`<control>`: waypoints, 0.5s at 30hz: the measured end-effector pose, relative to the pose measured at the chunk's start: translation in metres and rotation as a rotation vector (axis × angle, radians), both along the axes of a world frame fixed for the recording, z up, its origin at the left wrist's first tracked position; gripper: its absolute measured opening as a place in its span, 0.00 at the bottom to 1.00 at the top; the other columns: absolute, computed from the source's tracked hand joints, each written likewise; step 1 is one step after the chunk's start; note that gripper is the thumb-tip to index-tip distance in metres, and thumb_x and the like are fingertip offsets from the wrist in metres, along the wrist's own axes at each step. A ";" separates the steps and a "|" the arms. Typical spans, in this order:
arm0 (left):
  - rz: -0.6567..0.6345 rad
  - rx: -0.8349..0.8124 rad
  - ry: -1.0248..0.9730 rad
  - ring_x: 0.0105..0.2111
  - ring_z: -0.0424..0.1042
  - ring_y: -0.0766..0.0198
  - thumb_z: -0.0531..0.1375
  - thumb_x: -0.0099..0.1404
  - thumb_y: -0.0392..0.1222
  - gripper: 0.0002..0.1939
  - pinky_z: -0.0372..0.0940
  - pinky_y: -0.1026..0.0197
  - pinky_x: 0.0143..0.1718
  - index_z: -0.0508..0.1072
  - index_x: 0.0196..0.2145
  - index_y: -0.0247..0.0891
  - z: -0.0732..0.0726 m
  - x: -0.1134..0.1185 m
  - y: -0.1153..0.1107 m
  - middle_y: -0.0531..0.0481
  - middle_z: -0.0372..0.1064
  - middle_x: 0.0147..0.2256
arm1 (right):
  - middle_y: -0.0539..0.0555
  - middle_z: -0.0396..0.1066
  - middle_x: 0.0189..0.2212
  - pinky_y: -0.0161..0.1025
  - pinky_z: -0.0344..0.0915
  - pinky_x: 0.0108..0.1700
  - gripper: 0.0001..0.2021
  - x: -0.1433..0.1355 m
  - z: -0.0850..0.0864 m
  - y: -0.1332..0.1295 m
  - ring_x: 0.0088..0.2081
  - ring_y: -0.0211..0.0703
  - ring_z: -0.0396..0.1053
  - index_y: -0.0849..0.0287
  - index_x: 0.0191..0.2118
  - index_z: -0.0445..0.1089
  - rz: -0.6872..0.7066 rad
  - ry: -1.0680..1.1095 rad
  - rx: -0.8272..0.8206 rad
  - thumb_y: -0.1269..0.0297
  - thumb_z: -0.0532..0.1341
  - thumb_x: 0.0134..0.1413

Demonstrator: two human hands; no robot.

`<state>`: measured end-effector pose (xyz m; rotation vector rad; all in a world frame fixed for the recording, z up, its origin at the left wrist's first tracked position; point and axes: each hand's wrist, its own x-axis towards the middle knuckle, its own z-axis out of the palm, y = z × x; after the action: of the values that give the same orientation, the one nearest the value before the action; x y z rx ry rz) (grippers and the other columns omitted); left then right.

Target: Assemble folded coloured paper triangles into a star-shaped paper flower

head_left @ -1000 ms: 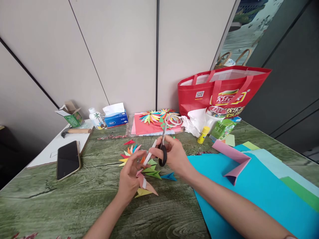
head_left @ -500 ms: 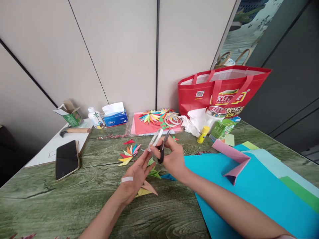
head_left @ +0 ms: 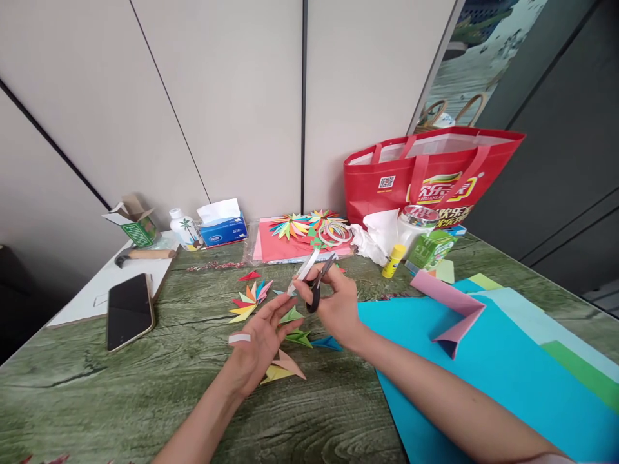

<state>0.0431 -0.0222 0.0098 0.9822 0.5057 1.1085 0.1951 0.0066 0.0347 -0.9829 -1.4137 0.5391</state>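
My right hand [head_left: 334, 301] grips black-handled scissors [head_left: 315, 295], blades pointing up and away. Its thumb and fingertips also hold a roll of white tape [head_left: 305, 270], seen nearly edge-on. Palm up, my left hand [head_left: 258, 335] has its fingers stretched out, and their tips meet the lower end of the tape roll; whether they pull a loose end I cannot tell. A short white strip [head_left: 239, 338] sticks to the heel of that hand. Below lie folded paper pieces: green [head_left: 300, 338], blue [head_left: 327, 343] and yellow [head_left: 276, 373]. A partial multicoloured paper fan [head_left: 250, 301] lies left of the hands.
Blue paper sheets [head_left: 435, 374] with a folded pink strip [head_left: 447, 296] cover the right side. Behind stand a glue stick [head_left: 394, 260], a red bag [head_left: 382, 193], a tissue box [head_left: 224, 231] and finished paper wheels [head_left: 291, 227]. A phone [head_left: 129, 311] and hammer [head_left: 147, 254] lie left.
The tape roll has turned more edge-on in my right hand. My left hand has rolled slightly outward, its palm more upturned, and shifted a little left.
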 end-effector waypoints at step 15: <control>-0.032 -0.072 -0.167 0.60 0.42 0.40 0.55 0.33 0.72 0.44 0.46 0.40 0.55 0.73 0.39 0.35 0.011 -0.006 0.003 0.36 0.59 0.54 | 0.48 0.66 0.23 0.33 0.60 0.30 0.15 0.021 0.019 0.012 0.25 0.35 0.63 0.60 0.33 0.64 0.381 -0.150 -0.314 0.55 0.64 0.42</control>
<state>0.0366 -0.0190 0.0210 0.8247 0.3903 1.1252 0.2164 0.0185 0.0534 -1.0196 -1.6972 1.0097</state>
